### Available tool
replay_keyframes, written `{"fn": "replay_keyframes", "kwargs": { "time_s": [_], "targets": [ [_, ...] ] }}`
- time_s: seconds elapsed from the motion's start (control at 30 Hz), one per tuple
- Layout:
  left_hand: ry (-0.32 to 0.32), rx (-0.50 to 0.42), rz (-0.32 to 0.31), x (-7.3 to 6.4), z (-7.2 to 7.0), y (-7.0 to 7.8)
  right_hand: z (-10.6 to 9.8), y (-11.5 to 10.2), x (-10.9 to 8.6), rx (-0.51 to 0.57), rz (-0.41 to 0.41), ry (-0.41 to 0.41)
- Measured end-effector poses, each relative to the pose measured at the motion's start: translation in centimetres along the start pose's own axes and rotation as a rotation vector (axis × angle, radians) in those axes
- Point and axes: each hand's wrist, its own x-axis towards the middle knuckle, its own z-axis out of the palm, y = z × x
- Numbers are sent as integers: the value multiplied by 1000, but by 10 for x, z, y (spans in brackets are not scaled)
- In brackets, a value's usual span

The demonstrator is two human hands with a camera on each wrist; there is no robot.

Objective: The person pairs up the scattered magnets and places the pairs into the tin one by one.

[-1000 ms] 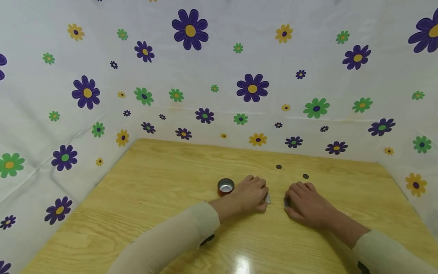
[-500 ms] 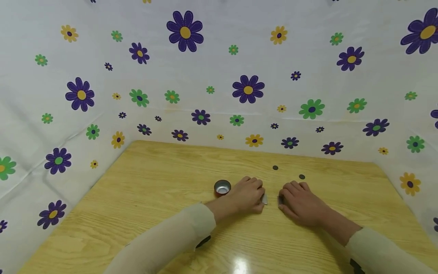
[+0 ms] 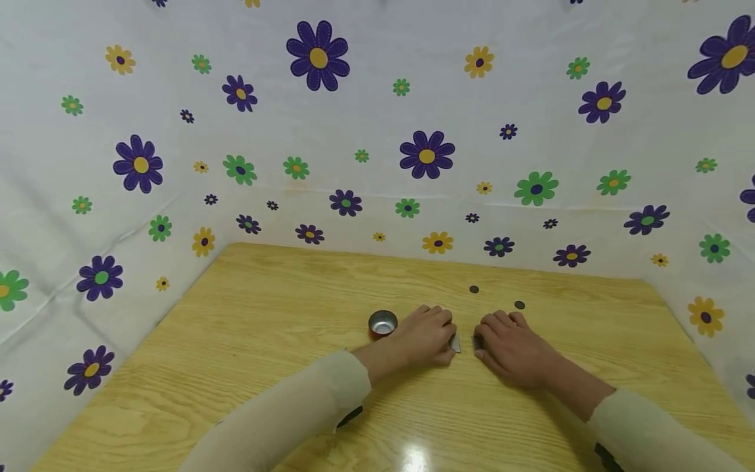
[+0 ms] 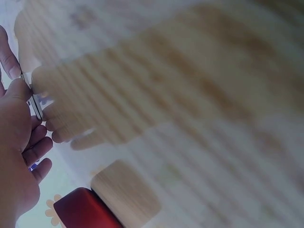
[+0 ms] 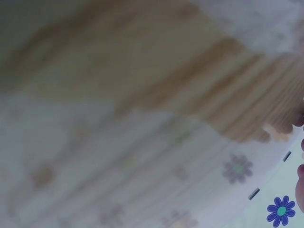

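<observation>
My left hand (image 3: 427,334) grips a thin, flat, light grey piece (image 3: 455,344) close over the wooden table, its edge showing past the fingertips. In the left wrist view that thin piece (image 4: 36,107) is seen edge-on between thumb and fingers. Facing it across a small gap, my right hand (image 3: 512,347) curls round a dark grey flat piece (image 3: 477,342), mostly hidden by the fingers. Just behind the left wrist stands a small round bowl (image 3: 383,324), silvery inside and red outside.
Two small dark discs lie beyond the hands: one disc (image 3: 474,289) farther back, another disc (image 3: 520,305) behind the right hand. The wooden table (image 3: 283,295) meets a white flower-print cloth (image 3: 366,118) along its back and sides.
My right hand has slid left with its dark grey piece, narrowing the gap to the left hand. The left hand stays by the bowl. The head view has shifted slightly.
</observation>
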Motion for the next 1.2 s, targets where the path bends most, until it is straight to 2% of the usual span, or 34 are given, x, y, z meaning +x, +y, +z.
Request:
{"fn": "replay_keyframes", "kwargs": {
  "time_s": [0.37, 0.67, 0.93, 1.2],
  "targets": [
    [-11, -32, 5, 1, -2, 0, -1, -1, 2, -8, 21, -23],
    [-13, -19, 9, 0, -2, 0, 0, -3, 8, 6, 23, -60],
    [-17, -24, -1, 0, 0, -1, 2, -5, 13, 26, 16, -50],
    [5, -58, 22, 1, -1, -1, 1, -11, 17, 7, 3, -50]
  ]
}}
